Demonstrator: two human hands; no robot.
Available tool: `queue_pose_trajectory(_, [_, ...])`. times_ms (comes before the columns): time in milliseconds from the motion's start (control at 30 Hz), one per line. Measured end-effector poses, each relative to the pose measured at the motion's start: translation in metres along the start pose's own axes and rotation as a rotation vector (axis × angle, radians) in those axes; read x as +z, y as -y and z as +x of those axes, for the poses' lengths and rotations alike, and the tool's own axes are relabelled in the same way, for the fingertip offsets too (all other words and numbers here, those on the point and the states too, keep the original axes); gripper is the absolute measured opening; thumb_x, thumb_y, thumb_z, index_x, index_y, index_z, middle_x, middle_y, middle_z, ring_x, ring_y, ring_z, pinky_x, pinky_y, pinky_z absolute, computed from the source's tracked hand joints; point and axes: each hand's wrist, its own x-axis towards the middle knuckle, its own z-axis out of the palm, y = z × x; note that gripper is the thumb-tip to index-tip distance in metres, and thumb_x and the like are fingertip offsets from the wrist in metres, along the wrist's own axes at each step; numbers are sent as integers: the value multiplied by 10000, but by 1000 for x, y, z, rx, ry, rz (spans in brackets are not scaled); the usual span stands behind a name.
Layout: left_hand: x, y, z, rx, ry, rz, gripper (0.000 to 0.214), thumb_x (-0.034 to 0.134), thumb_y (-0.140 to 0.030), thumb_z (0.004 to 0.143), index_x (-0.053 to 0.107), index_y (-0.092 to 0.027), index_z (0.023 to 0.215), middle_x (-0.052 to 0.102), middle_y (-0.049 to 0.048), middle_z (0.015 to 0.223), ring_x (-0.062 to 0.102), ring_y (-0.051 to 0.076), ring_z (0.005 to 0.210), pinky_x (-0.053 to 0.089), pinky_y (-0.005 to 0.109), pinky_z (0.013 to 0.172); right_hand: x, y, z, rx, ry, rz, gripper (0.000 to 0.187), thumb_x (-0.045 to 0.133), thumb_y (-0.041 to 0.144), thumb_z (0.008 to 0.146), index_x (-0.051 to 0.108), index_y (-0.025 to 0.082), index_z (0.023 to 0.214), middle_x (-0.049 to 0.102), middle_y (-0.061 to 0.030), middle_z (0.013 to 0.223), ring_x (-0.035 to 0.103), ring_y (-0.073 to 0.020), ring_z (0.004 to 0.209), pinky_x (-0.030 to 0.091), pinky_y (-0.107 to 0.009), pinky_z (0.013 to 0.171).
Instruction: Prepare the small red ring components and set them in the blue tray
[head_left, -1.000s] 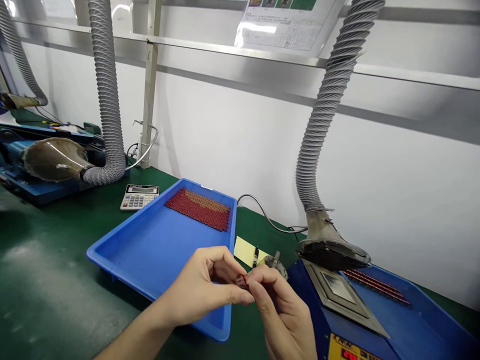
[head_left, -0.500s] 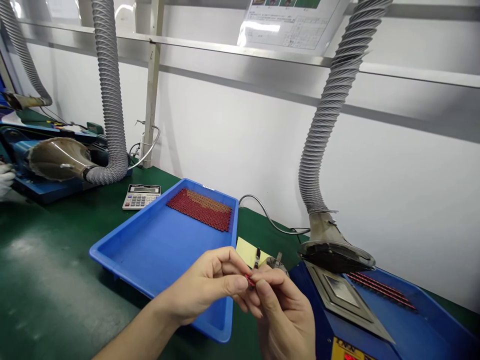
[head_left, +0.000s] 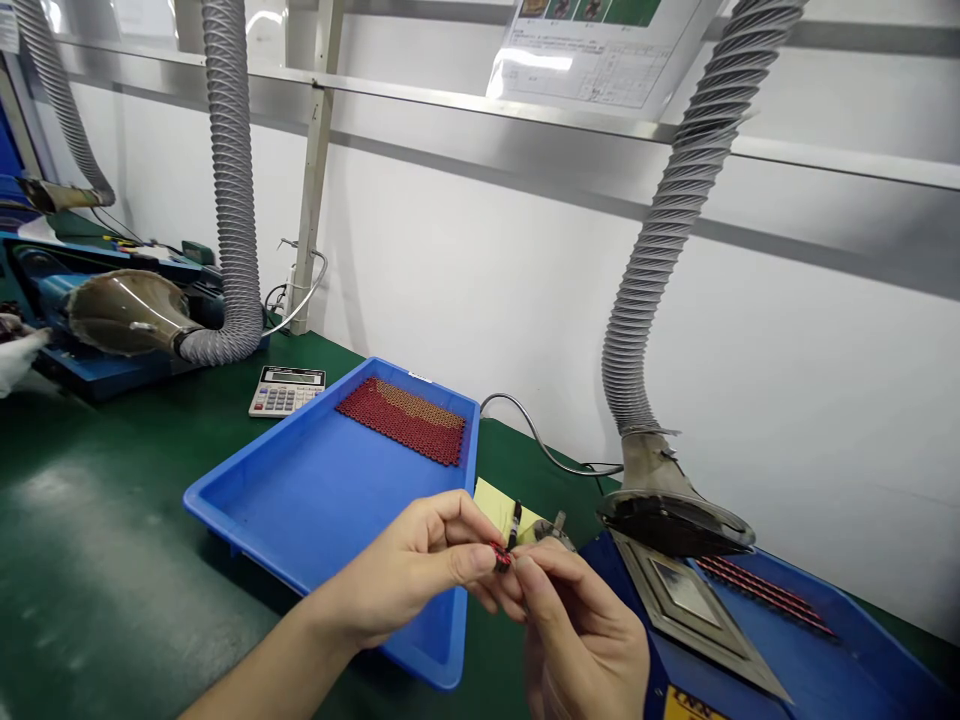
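In front of me, my left hand (head_left: 427,565) pinches a small red and black part (head_left: 501,556) between thumb and forefinger. My right hand (head_left: 574,610) is close against the part's right side, its thumb and forefinger pressed together. Whatever lies between those right fingertips is too small to make out. Behind both hands is a blue tray (head_left: 300,500), where many small red and tan-topped pieces (head_left: 405,420) stand packed in a block at the far end. A black marker (head_left: 514,525) lies on a yellow paper pad (head_left: 491,500) just beyond the fingertips.
A calculator (head_left: 287,391) lies left of the tray. At right, a fume hood on a grey hose (head_left: 637,330) hangs over a blue machine with a metal plate (head_left: 690,610). Beside it, another blue tray (head_left: 862,680) holds red rows. A co-worker's gloved hand (head_left: 19,360) shows far left.
My right hand has shifted slightly right and down, so more of the red and black part shows in my left fingers. At far left, the co-worker's gloved hand has moved.
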Motion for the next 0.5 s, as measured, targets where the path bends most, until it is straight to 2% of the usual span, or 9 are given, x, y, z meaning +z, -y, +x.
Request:
queue_pose_trajectory(133, [5,-3,-2,28,-74,161,155,646,-258,818,563,-128,835,651,24,723,628,107,699,481,215,683,2,4,-2,-193,9,-204,116,600,161,853,659,229,780,585,19,638,546,-112,587,466,-195,538])
queue_pose_trajectory(233, [8,-6,-4,-1,-82,340,102,607,-230,839,595,-130,848,632,23,762,599,108,741,469,228,715,4,2,-4,-302,-101,-424,103,630,135,826,666,228,801,603,22,661,539,-107,593,445,-194,552])
queue_pose_trajectory(300, [8,-7,-3,-32,-68,343,101,598,-229,838,585,-129,836,628,26,767,598,114,738,473,240,718,4,-1,-4,-229,-221,-423,39,631,200,848,651,227,831,588,26,642,530,-104,568,439,-190,527])
queue_pose_trajectory(367, [7,-7,-2,-41,-58,261,147,611,-261,827,552,-127,817,626,27,742,606,114,689,478,244,686,0,-5,-2,-85,-245,-256,122,572,313,897,610,222,827,552,28,615,519,-111,539,443,-199,498])
queue_pose_trajectory(433, [5,-6,-1,-38,-51,187,206,629,-305,815,526,-126,809,631,33,730,614,115,645,477,244,656,-4,-6,-1,42,-140,-70,228,522,392,916,588,211,795,530,20,607,516,-120,538,448,-210,487])
queue_pose_trajectory(500, [4,-5,-1,-32,-40,153,236,634,-332,812,523,-123,815,638,42,736,623,119,637,476,246,651,-7,-6,-1,129,-15,-3,230,555,403,896,612,203,796,548,7,619,525,-122,552,463,-214,506])
